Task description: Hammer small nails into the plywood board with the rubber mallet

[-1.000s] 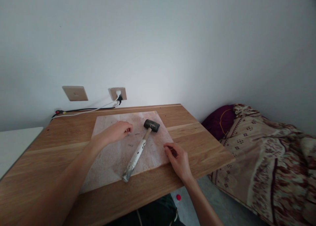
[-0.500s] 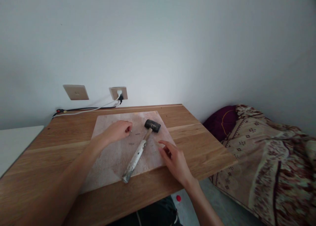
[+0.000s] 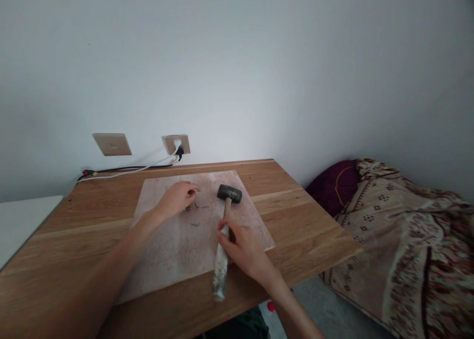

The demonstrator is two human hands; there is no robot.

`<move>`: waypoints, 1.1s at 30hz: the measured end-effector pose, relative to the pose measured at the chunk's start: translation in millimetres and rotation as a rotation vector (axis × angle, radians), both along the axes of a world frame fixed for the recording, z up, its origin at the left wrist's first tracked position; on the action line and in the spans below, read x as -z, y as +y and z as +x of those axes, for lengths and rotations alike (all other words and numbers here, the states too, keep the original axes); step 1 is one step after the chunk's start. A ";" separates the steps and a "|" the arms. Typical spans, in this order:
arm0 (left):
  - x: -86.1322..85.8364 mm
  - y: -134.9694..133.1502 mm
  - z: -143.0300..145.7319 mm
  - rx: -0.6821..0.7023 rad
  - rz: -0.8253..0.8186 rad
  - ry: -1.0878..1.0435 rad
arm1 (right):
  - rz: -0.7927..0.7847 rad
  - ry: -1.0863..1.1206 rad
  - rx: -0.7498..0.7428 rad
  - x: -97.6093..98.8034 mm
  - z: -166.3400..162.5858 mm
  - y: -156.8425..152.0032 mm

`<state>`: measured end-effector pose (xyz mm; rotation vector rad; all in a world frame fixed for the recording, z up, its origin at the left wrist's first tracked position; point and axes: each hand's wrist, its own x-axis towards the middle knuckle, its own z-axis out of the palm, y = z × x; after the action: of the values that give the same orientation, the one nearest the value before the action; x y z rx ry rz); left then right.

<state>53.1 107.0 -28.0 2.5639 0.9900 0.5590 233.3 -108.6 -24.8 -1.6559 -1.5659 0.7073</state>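
Note:
My right hand [image 3: 242, 247] is closed round the handle of a mallet [image 3: 221, 270], which has a black head and a worn, white-painted wooden grip. The mallet's head is over the far right part of a pale, scuffed board [image 3: 166, 250]. Left of it, my left hand [image 3: 177, 199] is in a pinch low over the board. A thin sliver that looks like a nail [image 3: 196, 204] shows at its fingertips, too small to make out fully. Loose nails [image 3: 194, 224] lie on the board between my hands.
The board lies on a wooden table [image 3: 296, 215] against a white wall. Cables [image 3: 122, 173] run along the back edge to a wall socket [image 3: 177, 145]. A white panel [image 3: 25, 220] stands at the left. A bed with a patterned cover [image 3: 370, 220] is at the right.
My right hand has moved left and taken hold of the mallet's handle, whose grip end has swung to the right. The left hand stays pinched at nearly the same spot.

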 end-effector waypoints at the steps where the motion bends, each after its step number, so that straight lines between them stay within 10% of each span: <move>1: 1.9 3.1 2.7 -0.003 -0.027 -0.031 | -0.014 0.143 0.025 2.8 8.8 -4.4; 7: 5.6 23.7 42.7 0.046 -0.170 -0.238 | -0.188 0.930 0.072 1.9 48.4 -32.0; 16: 21.7 43.7 107.2 -0.050 -0.165 -0.305 | -0.088 0.751 0.245 2.0 60.0 -54.2; 33: 25.2 37.0 122.3 0.032 -0.203 -0.360 | -0.200 0.733 0.302 17.7 75.0 -49.1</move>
<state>175.5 144.1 -53.2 2.1960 0.8308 0.8296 308.4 -157.7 -42.5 -1.4756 -0.7307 1.1628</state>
